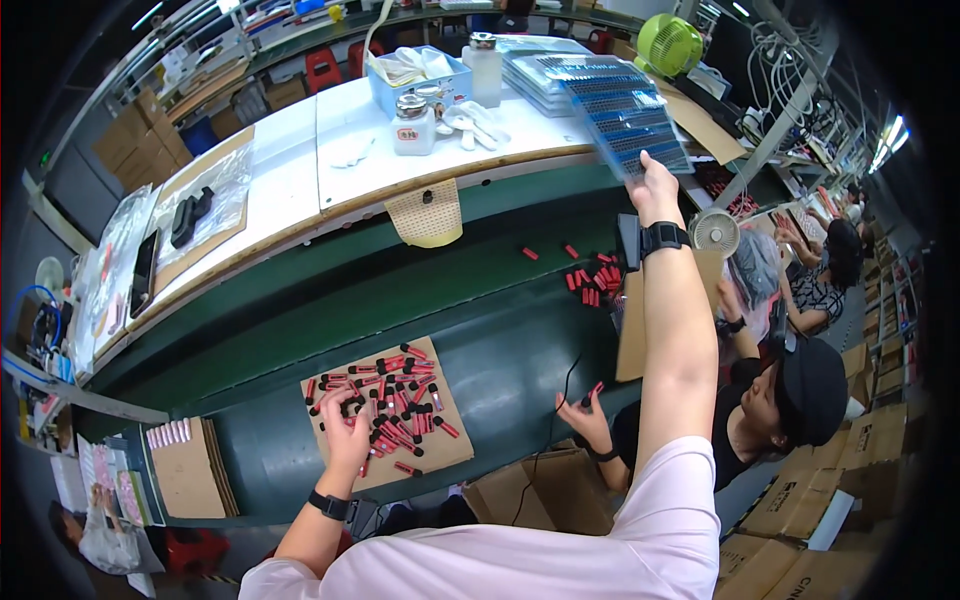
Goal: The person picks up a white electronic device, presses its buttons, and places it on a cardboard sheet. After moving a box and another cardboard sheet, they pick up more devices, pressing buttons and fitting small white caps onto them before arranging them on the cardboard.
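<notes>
Nearest, the person's left hand lies spread, fingers loosely open, on a brown cardboard sheet that rests on the green surface. The fingertips touch a heap of small red tubes with black caps scattered over the sheet; whether any tube is pinched between the fingers I cannot tell. Just to the left, a stack of cardboard pieces carries a short row of pale pink tubes.

To the right, a co-worker in a black cap leans in, one hand near a single red tube on the green surface. Farther along lies a second loose cluster of red tubes.

Beyond that, the right arm stretches out, a black watch on the wrist, and the right hand is closed around the near edge of a blue tray, holding it tilted above the white surface. There stand a blue box of rags, two small jars and a green fan.
</notes>
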A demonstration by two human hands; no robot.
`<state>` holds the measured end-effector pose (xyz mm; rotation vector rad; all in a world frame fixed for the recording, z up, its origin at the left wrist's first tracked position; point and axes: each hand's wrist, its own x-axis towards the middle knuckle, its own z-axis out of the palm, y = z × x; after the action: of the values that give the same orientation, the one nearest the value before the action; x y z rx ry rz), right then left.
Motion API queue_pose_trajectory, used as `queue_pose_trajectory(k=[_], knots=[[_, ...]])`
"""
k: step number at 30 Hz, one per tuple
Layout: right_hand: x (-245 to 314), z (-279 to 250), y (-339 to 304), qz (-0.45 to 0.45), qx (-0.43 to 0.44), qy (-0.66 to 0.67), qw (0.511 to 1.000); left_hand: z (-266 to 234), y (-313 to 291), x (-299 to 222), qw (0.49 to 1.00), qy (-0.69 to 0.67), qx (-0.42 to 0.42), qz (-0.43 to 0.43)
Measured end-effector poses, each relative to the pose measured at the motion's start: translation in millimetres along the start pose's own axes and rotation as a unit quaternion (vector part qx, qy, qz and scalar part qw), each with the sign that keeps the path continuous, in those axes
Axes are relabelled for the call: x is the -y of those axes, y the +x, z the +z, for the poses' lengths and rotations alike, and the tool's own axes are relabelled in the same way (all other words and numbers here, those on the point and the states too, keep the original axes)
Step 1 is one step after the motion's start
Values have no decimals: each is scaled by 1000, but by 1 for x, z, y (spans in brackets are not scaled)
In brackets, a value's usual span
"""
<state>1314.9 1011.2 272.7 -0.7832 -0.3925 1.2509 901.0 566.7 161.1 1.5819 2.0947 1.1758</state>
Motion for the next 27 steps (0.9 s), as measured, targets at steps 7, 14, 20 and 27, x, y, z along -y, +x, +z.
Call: queue_pose_trajectory(k=[7, 14, 20, 27], knots=[[22, 22, 10, 43, 56, 107, 992, -23, -8, 12, 1000, -3, -13, -13], [28, 72, 32, -38, -21, 58, 997, -53, -19, 2, 998, 6, -53, -42], [-1, 141, 37, -63, -126, -11, 990, -83, -43, 8, 990, 56, -80, -99], [33, 111, 162, -299, -75, -503, 807, -93, -47, 17, 984, 50, -79, -150]])
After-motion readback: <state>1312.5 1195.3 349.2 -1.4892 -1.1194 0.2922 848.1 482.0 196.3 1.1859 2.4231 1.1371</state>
